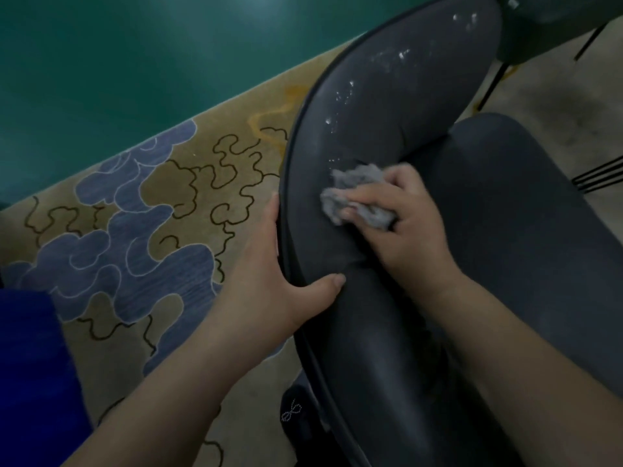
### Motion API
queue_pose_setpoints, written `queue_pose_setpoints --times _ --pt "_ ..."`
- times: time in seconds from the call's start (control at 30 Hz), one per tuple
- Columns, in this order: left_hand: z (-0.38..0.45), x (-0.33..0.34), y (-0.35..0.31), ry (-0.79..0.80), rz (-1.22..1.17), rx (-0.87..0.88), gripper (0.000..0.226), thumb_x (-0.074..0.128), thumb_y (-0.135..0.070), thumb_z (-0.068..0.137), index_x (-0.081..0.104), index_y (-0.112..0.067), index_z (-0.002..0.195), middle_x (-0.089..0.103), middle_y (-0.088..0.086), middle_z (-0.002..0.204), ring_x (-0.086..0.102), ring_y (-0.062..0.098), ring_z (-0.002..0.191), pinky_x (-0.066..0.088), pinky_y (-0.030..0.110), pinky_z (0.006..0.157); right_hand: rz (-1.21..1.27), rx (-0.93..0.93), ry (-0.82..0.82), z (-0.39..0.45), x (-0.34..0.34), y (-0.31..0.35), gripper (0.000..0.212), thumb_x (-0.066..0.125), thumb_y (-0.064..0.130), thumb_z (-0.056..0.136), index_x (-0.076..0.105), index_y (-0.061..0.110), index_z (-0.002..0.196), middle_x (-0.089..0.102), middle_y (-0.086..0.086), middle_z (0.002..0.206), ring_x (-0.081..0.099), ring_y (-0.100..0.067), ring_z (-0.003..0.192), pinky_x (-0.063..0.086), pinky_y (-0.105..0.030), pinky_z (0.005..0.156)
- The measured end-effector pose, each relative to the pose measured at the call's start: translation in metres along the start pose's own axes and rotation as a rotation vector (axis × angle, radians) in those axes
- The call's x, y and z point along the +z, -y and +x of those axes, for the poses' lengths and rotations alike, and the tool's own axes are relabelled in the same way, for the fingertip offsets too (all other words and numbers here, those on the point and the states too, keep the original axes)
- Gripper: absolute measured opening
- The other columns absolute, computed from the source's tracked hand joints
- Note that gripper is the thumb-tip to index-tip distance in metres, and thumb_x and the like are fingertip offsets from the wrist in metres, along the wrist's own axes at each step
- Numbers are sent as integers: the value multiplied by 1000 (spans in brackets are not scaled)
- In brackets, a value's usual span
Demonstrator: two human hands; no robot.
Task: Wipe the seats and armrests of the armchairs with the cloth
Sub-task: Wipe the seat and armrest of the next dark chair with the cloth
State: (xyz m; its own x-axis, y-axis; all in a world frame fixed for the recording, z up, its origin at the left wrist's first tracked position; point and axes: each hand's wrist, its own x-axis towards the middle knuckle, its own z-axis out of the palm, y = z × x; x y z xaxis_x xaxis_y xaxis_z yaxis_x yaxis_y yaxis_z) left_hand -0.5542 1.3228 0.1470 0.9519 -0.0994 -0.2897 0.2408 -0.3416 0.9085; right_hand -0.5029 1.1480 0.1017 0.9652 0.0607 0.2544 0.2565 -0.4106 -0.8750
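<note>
My right hand is on the cloth, fingers curled over it and pinching it down against the armrest of the dark grey armchair. The cloth is a crumpled grey wad, mid-length on the armrest's inner slope, just left of where the armrest meets the seat cushion. Part of the cloth sticks out past my fingertips to the far left; the rest is under my palm.

My left hand is braced on the armrest's outer edge, near side of the cloth. Thumb lies across the top of the padding, fingers wrap down over the outer rim. It's gripping the armrest and is apart from the cloth.

Armrest runs from near-centre up to far-right in a long curve. White specks are scattered along its surface farther along from the cloth, possibly droplets or glare off the leather; too blurred to call.

Left of the chair: a tan carpet with blue cloud shapes and dark squiggle outlines. Beyond it, far left, a teal floor. Blue fabric at the near-left edge of the view. A dark shoe with a small white looped mark sits on the carpet near the chair's base, near centre. Thin black chair legs show at the right edge, and the underside of a second dark chair is at the far-right corner.
</note>
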Motion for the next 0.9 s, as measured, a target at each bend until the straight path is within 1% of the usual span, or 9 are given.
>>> queue_pose_setpoints --times 0.1,0.2,0.27,0.37,0.53,0.6,0.7,0.8,0.9 --pt "12 -2 -2 12 14 -19 105 79 -40 60 19 -47 146 47 -29 131 54 -2 115 51 24 92 113 207 -138 -11 -17 -14 27 73 8 79 65 33 85 47 0 91 52 -3 88 41 -13 83" --pt "27 -4 -3 -3 26 -16 103 80 -37 62 20 -46 146 51 -39 115 55 -14 104 49 7 78 76 64 -186 16 -4 3 18 72 22 80 68 35 91 47 0 92 52 0 87 41 -9 81" --pt "36 -5 -3 -31 43 -17 100 81 -34 63 23 -48 143 51 -45 104 54 -21 97 45 1 71 12 -51 -78 37 10 13 20 71 32 79 71 32 99 45 2 94 53 -8 92 45 -15 83" --pt "47 -9 -6 -32 74 -28 87 83 -28 65 29 -60 125 50 -52 97 55 -22 91 44 0 63 -38 2 -16 36 8 2 20 73 29 80 72 29 100 45 -1 95 54 -21 92 49 -28 82" --pt "49 -12 -9 -15 126 -47 106 82 -40 60 20 -51 145 48 -45 109 48 -28 95 41 -4 66 35 192 -172 25 -20 -18 20 74 16 80 67 28 94 46 -1 94 54 -10 88 39 -7 82" --pt "48 -9 -8 -30 124 -34 106 81 -38 60 21 -46 147 49 -40 112 50 -26 96 41 -3 67 72 93 -157 42 -8 -2 20 74 25 79 69 33 97 45 4 93 53 -4 90 41 -9 84" --pt "52 -7 -3 -48 109 -9 104 81 -34 60 24 -44 146 53 -41 108 52 -23 98 40 -3 69 -62 -82 8 53 13 9 23 71 36 78 72 33 101 46 1 95 52 -19 95 47 -26 86" --pt "63 -13 -3 5 64 -30 102 82 -37 58 25 -51 142 54 -43 110 57 -16 100 47 3 73 -11 54 -111 38 -1 -17 22 75 23 79 69 31 98 47 -3 95 54 -21 92 46 -23 84" --pt "80 -19 -9 66 64 -15 107 82 -42 56 23 -48 145 55 -34 117 58 -14 100 50 7 75 104 254 -282 29 -13 -28 25 75 15 78 65 36 88 46 5 92 54 -4 89 40 -9 82"
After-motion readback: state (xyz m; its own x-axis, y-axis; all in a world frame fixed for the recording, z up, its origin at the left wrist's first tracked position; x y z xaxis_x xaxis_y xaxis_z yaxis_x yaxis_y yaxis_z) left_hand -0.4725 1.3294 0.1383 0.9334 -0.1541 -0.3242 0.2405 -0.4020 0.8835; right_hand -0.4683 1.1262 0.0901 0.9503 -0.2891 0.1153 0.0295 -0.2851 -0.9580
